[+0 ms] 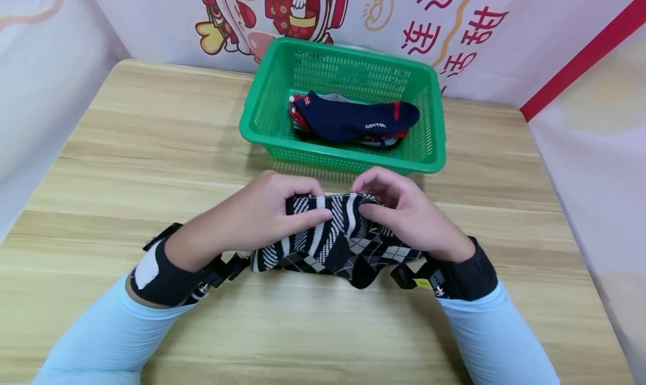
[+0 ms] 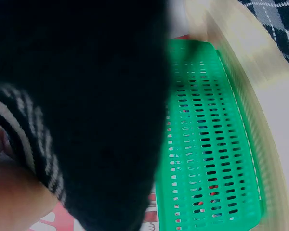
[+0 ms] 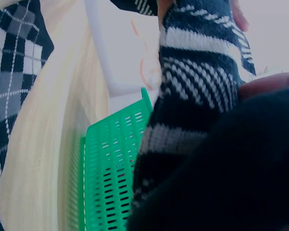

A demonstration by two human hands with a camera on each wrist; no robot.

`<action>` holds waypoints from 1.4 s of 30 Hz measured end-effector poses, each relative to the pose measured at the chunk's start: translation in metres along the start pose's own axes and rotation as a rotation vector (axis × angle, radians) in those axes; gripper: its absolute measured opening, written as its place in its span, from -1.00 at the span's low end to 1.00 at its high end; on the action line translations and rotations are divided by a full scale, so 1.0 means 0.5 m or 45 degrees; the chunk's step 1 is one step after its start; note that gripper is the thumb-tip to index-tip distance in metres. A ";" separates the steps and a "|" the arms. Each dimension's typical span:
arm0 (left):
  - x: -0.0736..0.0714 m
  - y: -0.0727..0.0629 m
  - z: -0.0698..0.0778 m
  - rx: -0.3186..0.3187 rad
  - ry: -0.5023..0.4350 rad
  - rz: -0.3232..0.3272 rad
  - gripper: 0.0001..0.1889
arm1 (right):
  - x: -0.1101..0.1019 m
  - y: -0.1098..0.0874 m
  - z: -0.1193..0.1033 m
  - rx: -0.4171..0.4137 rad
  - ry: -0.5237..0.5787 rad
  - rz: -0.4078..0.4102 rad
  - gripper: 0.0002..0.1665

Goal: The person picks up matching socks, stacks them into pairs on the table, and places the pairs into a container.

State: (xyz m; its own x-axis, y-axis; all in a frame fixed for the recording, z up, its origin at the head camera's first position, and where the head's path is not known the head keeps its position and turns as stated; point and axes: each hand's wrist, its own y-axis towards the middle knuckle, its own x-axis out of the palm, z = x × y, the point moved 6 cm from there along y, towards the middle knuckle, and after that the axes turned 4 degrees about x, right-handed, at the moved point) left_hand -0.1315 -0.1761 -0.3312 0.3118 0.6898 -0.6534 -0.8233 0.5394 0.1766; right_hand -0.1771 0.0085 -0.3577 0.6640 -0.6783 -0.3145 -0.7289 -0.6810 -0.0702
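A black, grey and white striped sock (image 1: 318, 228) is stretched between both hands, close over the wooden table. The left hand (image 1: 267, 211) pinches it between thumb and fingers on the left part. Its right end is pinched by the right hand (image 1: 411, 214), whose fingertips are partly behind the fabric. Beneath lies a black and grey argyle sock (image 1: 398, 254), partly covered by the striped one. Dark knit fabric (image 2: 101, 110) fills much of the left wrist view. In the right wrist view, the striped sock (image 3: 197, 72) hangs close to the camera, with the argyle sock (image 3: 14, 72) at the left.
Just beyond the hands stands a green plastic basket (image 1: 348, 159). Inside it, a navy sock marked COTTON (image 1: 348, 116) lies over several other socks. A printed white backdrop (image 1: 378, 15) rises behind the wooden table (image 1: 151, 144).
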 end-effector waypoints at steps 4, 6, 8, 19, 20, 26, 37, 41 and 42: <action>0.004 0.001 -0.004 -0.021 0.006 -0.012 -0.91 | -0.005 -0.005 0.007 0.024 -0.026 0.004 -0.73; 0.005 0.000 -0.007 -0.034 0.004 -0.015 -0.91 | -0.005 -0.006 0.011 0.038 -0.038 -0.001 -0.74; 0.006 -0.002 -0.010 -0.042 0.003 -0.018 -0.91 | -0.005 -0.006 0.013 0.047 -0.044 -0.005 -0.75; 0.029 0.004 -0.027 -0.116 0.039 -0.131 -0.86 | -0.024 -0.017 0.026 0.061 -0.139 -0.001 -0.78; 0.035 0.007 -0.030 -0.126 0.045 -0.167 -0.86 | -0.026 -0.018 0.028 0.061 -0.158 -0.008 -0.78; 0.071 0.014 -0.047 -0.152 0.011 -0.405 -0.80 | -0.031 -0.017 0.045 0.072 -0.322 -0.081 -0.80; 0.095 0.010 -0.076 -0.154 -0.030 -0.597 -0.77 | -0.033 -0.006 0.075 0.115 -0.621 -0.261 -0.79; 0.099 0.010 -0.085 -0.135 0.016 -0.626 -0.79 | -0.047 -0.011 0.086 0.183 -0.721 -0.311 -0.76; 0.099 0.010 -0.088 -0.133 0.035 -0.629 -0.79 | -0.052 -0.013 0.088 0.195 -0.739 -0.315 -0.75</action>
State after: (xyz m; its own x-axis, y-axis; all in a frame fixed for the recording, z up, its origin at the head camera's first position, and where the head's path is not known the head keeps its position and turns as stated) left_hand -0.1412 -0.1602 -0.3951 0.6646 0.3507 -0.6598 -0.6242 0.7460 -0.2323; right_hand -0.1966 0.0426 -0.3906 0.6486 -0.2181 -0.7292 -0.6099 -0.7220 -0.3266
